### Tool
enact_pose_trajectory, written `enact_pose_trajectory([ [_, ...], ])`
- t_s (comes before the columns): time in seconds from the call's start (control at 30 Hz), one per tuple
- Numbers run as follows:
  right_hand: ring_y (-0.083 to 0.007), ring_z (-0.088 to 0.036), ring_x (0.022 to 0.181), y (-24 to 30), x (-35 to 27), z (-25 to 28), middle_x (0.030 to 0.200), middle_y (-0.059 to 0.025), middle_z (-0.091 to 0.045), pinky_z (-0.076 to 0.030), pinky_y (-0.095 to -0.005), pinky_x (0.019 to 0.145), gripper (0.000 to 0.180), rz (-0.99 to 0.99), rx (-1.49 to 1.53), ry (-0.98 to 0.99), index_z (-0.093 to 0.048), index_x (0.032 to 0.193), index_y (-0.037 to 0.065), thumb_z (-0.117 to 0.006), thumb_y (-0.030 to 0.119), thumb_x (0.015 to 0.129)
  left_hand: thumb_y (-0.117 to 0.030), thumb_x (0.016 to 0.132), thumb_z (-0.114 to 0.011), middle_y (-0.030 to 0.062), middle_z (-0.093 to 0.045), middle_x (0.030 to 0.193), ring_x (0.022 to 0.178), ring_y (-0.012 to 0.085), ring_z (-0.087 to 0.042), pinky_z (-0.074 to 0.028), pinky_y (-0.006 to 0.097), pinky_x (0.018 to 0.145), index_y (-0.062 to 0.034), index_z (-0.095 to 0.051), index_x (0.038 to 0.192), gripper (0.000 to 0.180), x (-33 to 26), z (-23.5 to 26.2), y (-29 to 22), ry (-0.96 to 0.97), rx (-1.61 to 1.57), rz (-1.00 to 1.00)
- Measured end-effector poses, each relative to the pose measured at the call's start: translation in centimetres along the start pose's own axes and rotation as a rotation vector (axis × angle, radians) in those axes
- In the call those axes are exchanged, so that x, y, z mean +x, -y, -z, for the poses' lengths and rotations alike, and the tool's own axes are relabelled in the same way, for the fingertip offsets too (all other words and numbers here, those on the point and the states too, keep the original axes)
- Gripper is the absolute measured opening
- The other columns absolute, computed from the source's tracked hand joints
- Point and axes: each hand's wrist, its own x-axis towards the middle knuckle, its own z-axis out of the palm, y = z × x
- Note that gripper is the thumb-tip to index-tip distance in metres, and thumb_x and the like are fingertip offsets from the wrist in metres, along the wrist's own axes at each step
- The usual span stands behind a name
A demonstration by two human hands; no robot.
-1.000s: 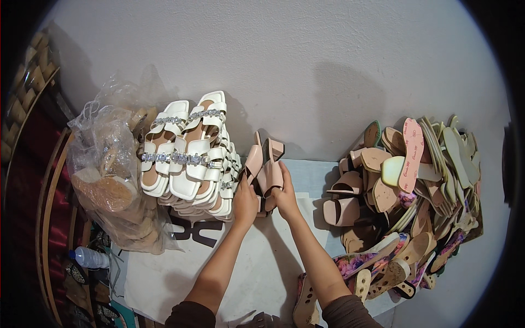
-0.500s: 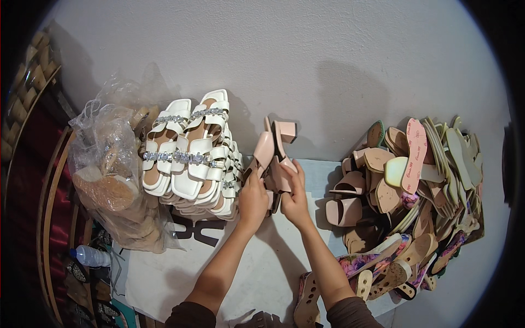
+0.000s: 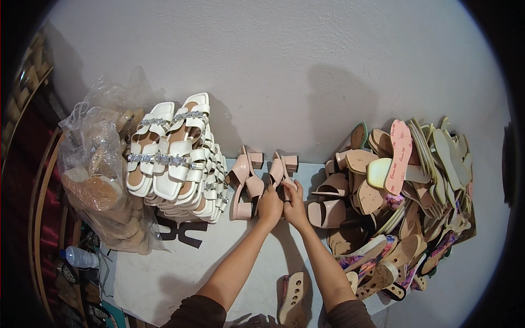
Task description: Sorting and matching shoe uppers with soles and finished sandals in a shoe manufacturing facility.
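Observation:
Side by side at the middle of the table, my left hand (image 3: 270,208) and my right hand (image 3: 295,206) close around a pair of pink block-heeled sandals (image 3: 279,170). The pair stands upright, one heel pointing right near the wall; my fingers hide its near part. Just left of my left hand stands a second pink sandal pair (image 3: 251,186), its sandals facing opposite ways. More pink sandals (image 3: 327,213) lie to the right of my right hand, at the edge of a heap.
Left, white jewelled sandals (image 3: 178,159) are stacked high beside a clear plastic bag (image 3: 98,191) of soles. Dark cut-out pieces (image 3: 183,232) lie before the stack. Right is a heap of insoles (image 3: 451,156) and soles. A holed wedge sole (image 3: 294,300) lies near my right forearm.
The held pink sandals have come down and to the right, now beside the other pink pair, which shows fully. My view has shifted slightly to the right.

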Motion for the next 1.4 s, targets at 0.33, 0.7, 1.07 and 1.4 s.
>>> enact_pose_trajectory([
  [0.33, -0.0356, -0.027, 0.128, -2.7, -1.1, -0.9, 0.135, -0.028, -0.026, -0.023, -0.0348, 0.105, 0.069, -0.118, 0.058, -0.096, -0.022, 0.137, 0.004, -0.04, -0.007, 0.071, 0.001, 0.077, -0.048, 0.0272, -0.051, 0.109, 0.091, 0.0399, -0.057, -0.048, 0.042, 0.076, 0.0067, -0.033, 0.127, 0.052, 0.2, -3.3, 1.7, -0.101, 0.045, -0.028],
  [0.7, -0.031, -0.041, 0.117, -3.4, -0.8, -1.3, 0.131, -0.0253, -0.035, -0.035, -0.0314, 0.095, 0.075, -0.499, 0.275, -0.05, -0.008, 0.141, 0.003, -0.042, -0.003, 0.074, 0.007, 0.075, -0.047, 0.0222, -0.045, 0.123, 0.11, 0.0382, -0.047, -0.042, 0.041, 0.089, -0.0013, -0.029, 0.131, 0.06, -0.3, -3.7, 1.3, -0.142, -0.035, -0.057],
  [1.07, -0.0332, -0.013, 0.134, -4.0, -1.3, -3.2, 0.143, -0.0251, -0.008, -0.017, -0.0323, 0.107, 0.084, -0.347, 0.304, 0.127, 0.003, 0.141, 0.004, -0.055, 0.014, 0.081, 0.008, 0.075, -0.044, 0.0144, -0.046, 0.126, 0.111, 0.0327, -0.049, -0.043, 0.038, 0.089, -0.002, -0.051, 0.114, 0.041, -5.8, 0.2, 1.3, -0.147, -0.091, -0.435],
  [1.4, -0.0318, -0.022, 0.129, -1.8, -0.4, -0.9, 0.139, -0.0237, -0.016, -0.022, -0.0316, 0.104, 0.08, -0.43, 0.524, 0.057, -0.005, 0.139, -0.001, -0.055, 0.02, 0.08, 0.009, 0.074, -0.043, 0.0157, -0.048, 0.12, 0.11, 0.0343, -0.048, -0.041, 0.04, 0.09, -0.0012, -0.05, 0.114, 0.042, -5.6, 2.3, 2.2, -0.169, -0.016, -0.372],
])
